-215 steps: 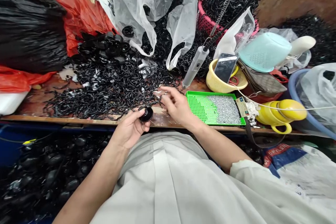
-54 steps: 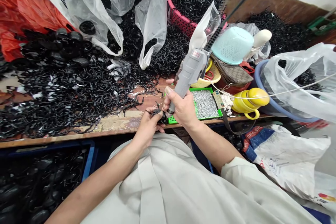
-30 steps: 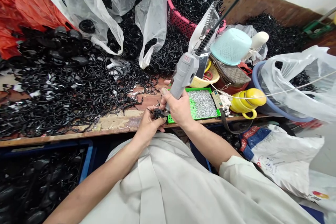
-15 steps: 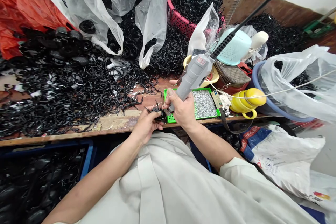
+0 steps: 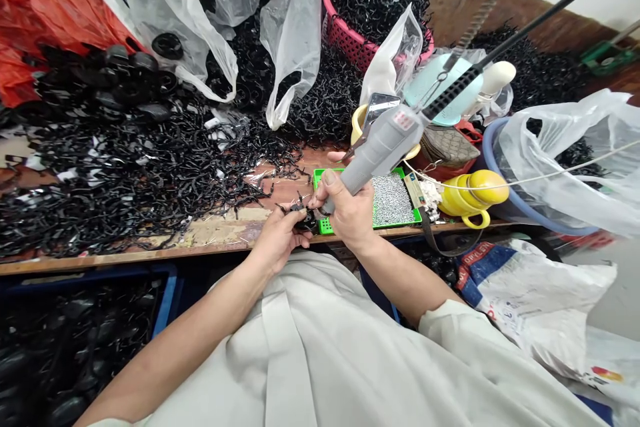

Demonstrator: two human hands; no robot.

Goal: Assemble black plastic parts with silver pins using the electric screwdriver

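Observation:
My right hand (image 5: 352,208) is wrapped round a grey electric screwdriver (image 5: 376,152), which slants down to the left with its black cable rising to the upper right. In my left hand (image 5: 281,235) I pinch a small black plastic part (image 5: 303,215) at the bench edge. The screwdriver's tip end is close to that part; whether the bit touches it is hidden by my fingers. Just behind my right hand lies a green tray (image 5: 325,223) filled with small silvery screws (image 5: 393,199).
Loose black plastic pieces (image 5: 150,180) cover the bench's left side. Behind stand plastic bags (image 5: 295,33) and a pink basket (image 5: 350,40) of black pieces. To the right are a yellow mug (image 5: 465,192) and a blue tub (image 5: 540,210). A blue crate (image 5: 171,293) sits below left.
The upper end of the screwdriver has tilted to the right, and its cable has swung the same way. My left hand stays in place with the black part.

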